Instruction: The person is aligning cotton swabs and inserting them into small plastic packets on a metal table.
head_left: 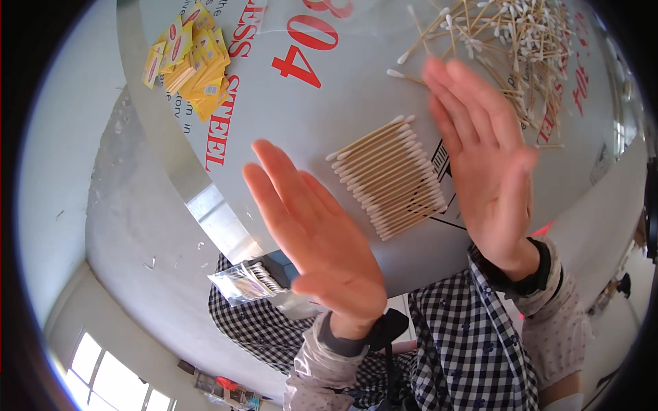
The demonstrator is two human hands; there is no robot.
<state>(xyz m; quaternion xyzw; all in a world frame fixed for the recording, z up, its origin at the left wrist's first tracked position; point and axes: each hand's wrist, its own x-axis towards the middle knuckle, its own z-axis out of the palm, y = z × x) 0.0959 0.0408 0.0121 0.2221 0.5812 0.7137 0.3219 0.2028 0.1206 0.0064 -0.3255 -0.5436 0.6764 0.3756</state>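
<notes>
A row of cotton swabs (387, 178) with wooden sticks lies side by side on the steel-grey tabletop, white tips at both ends. Flat and stretched out, my left hand (312, 229) is raised to the left of the row, holding nothing. On the other side, my right hand (483, 147) is also open with its fingers extended, palm toward the row and nothing in it. Behind my right hand, a loose heap of cotton swabs (524, 41) spreads over the far right of the table, partly hidden by my fingers.
A pile of yellow printed cards (195, 61) sits at the far left of the tabletop (295, 116). By the near left edge, below my left hand, is a clear plastic packet (243, 282) of cotton swabs. The table's rim curves along the left.
</notes>
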